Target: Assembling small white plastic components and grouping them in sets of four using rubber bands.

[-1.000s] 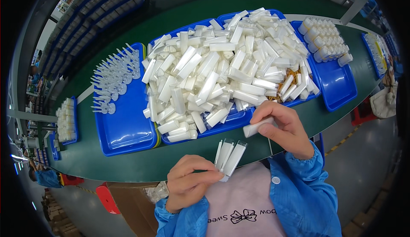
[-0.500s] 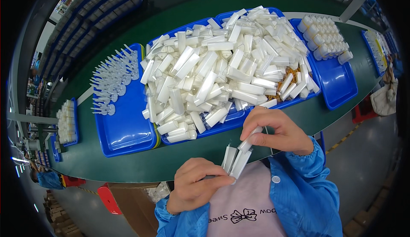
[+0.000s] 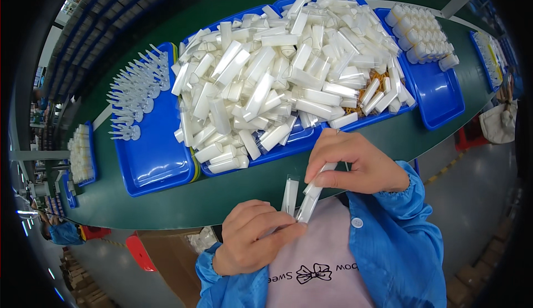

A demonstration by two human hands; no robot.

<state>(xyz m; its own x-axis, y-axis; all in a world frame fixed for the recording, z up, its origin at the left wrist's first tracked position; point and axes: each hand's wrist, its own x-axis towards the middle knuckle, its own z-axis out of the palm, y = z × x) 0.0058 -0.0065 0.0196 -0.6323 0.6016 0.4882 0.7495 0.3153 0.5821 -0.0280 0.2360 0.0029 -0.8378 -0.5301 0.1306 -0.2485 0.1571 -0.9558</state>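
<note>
Close in front of me, my left hand [image 3: 254,236] is closed round the lower ends of two slim pieces. One is a clear plastic sleeve with a white tube [image 3: 289,196]; beside it stands another white tube [image 3: 308,203]. My right hand [image 3: 355,163] pinches a small white piece [image 3: 326,170] between thumb and fingers at the upper end of the second tube. Whether that piece is inside the tube or only against it, I cannot tell. Beyond my hands, white tubes in clear sleeves [image 3: 258,94] are heaped over blue trays.
To the left, a blue tray [image 3: 161,166] bears upright translucent pointed parts [image 3: 141,94]. On the right, another blue tray [image 3: 441,100] carries rows of white cylindrical parts [image 3: 416,33]. Orange-brown bits [image 3: 369,94] show in the heap. A cardboard box [image 3: 172,258] stands below the green table's edge [image 3: 222,216].
The white piece in my right hand has come down more in line with the second tube. The sleeve in my left hand now stands more upright. The view has shifted slightly.
</note>
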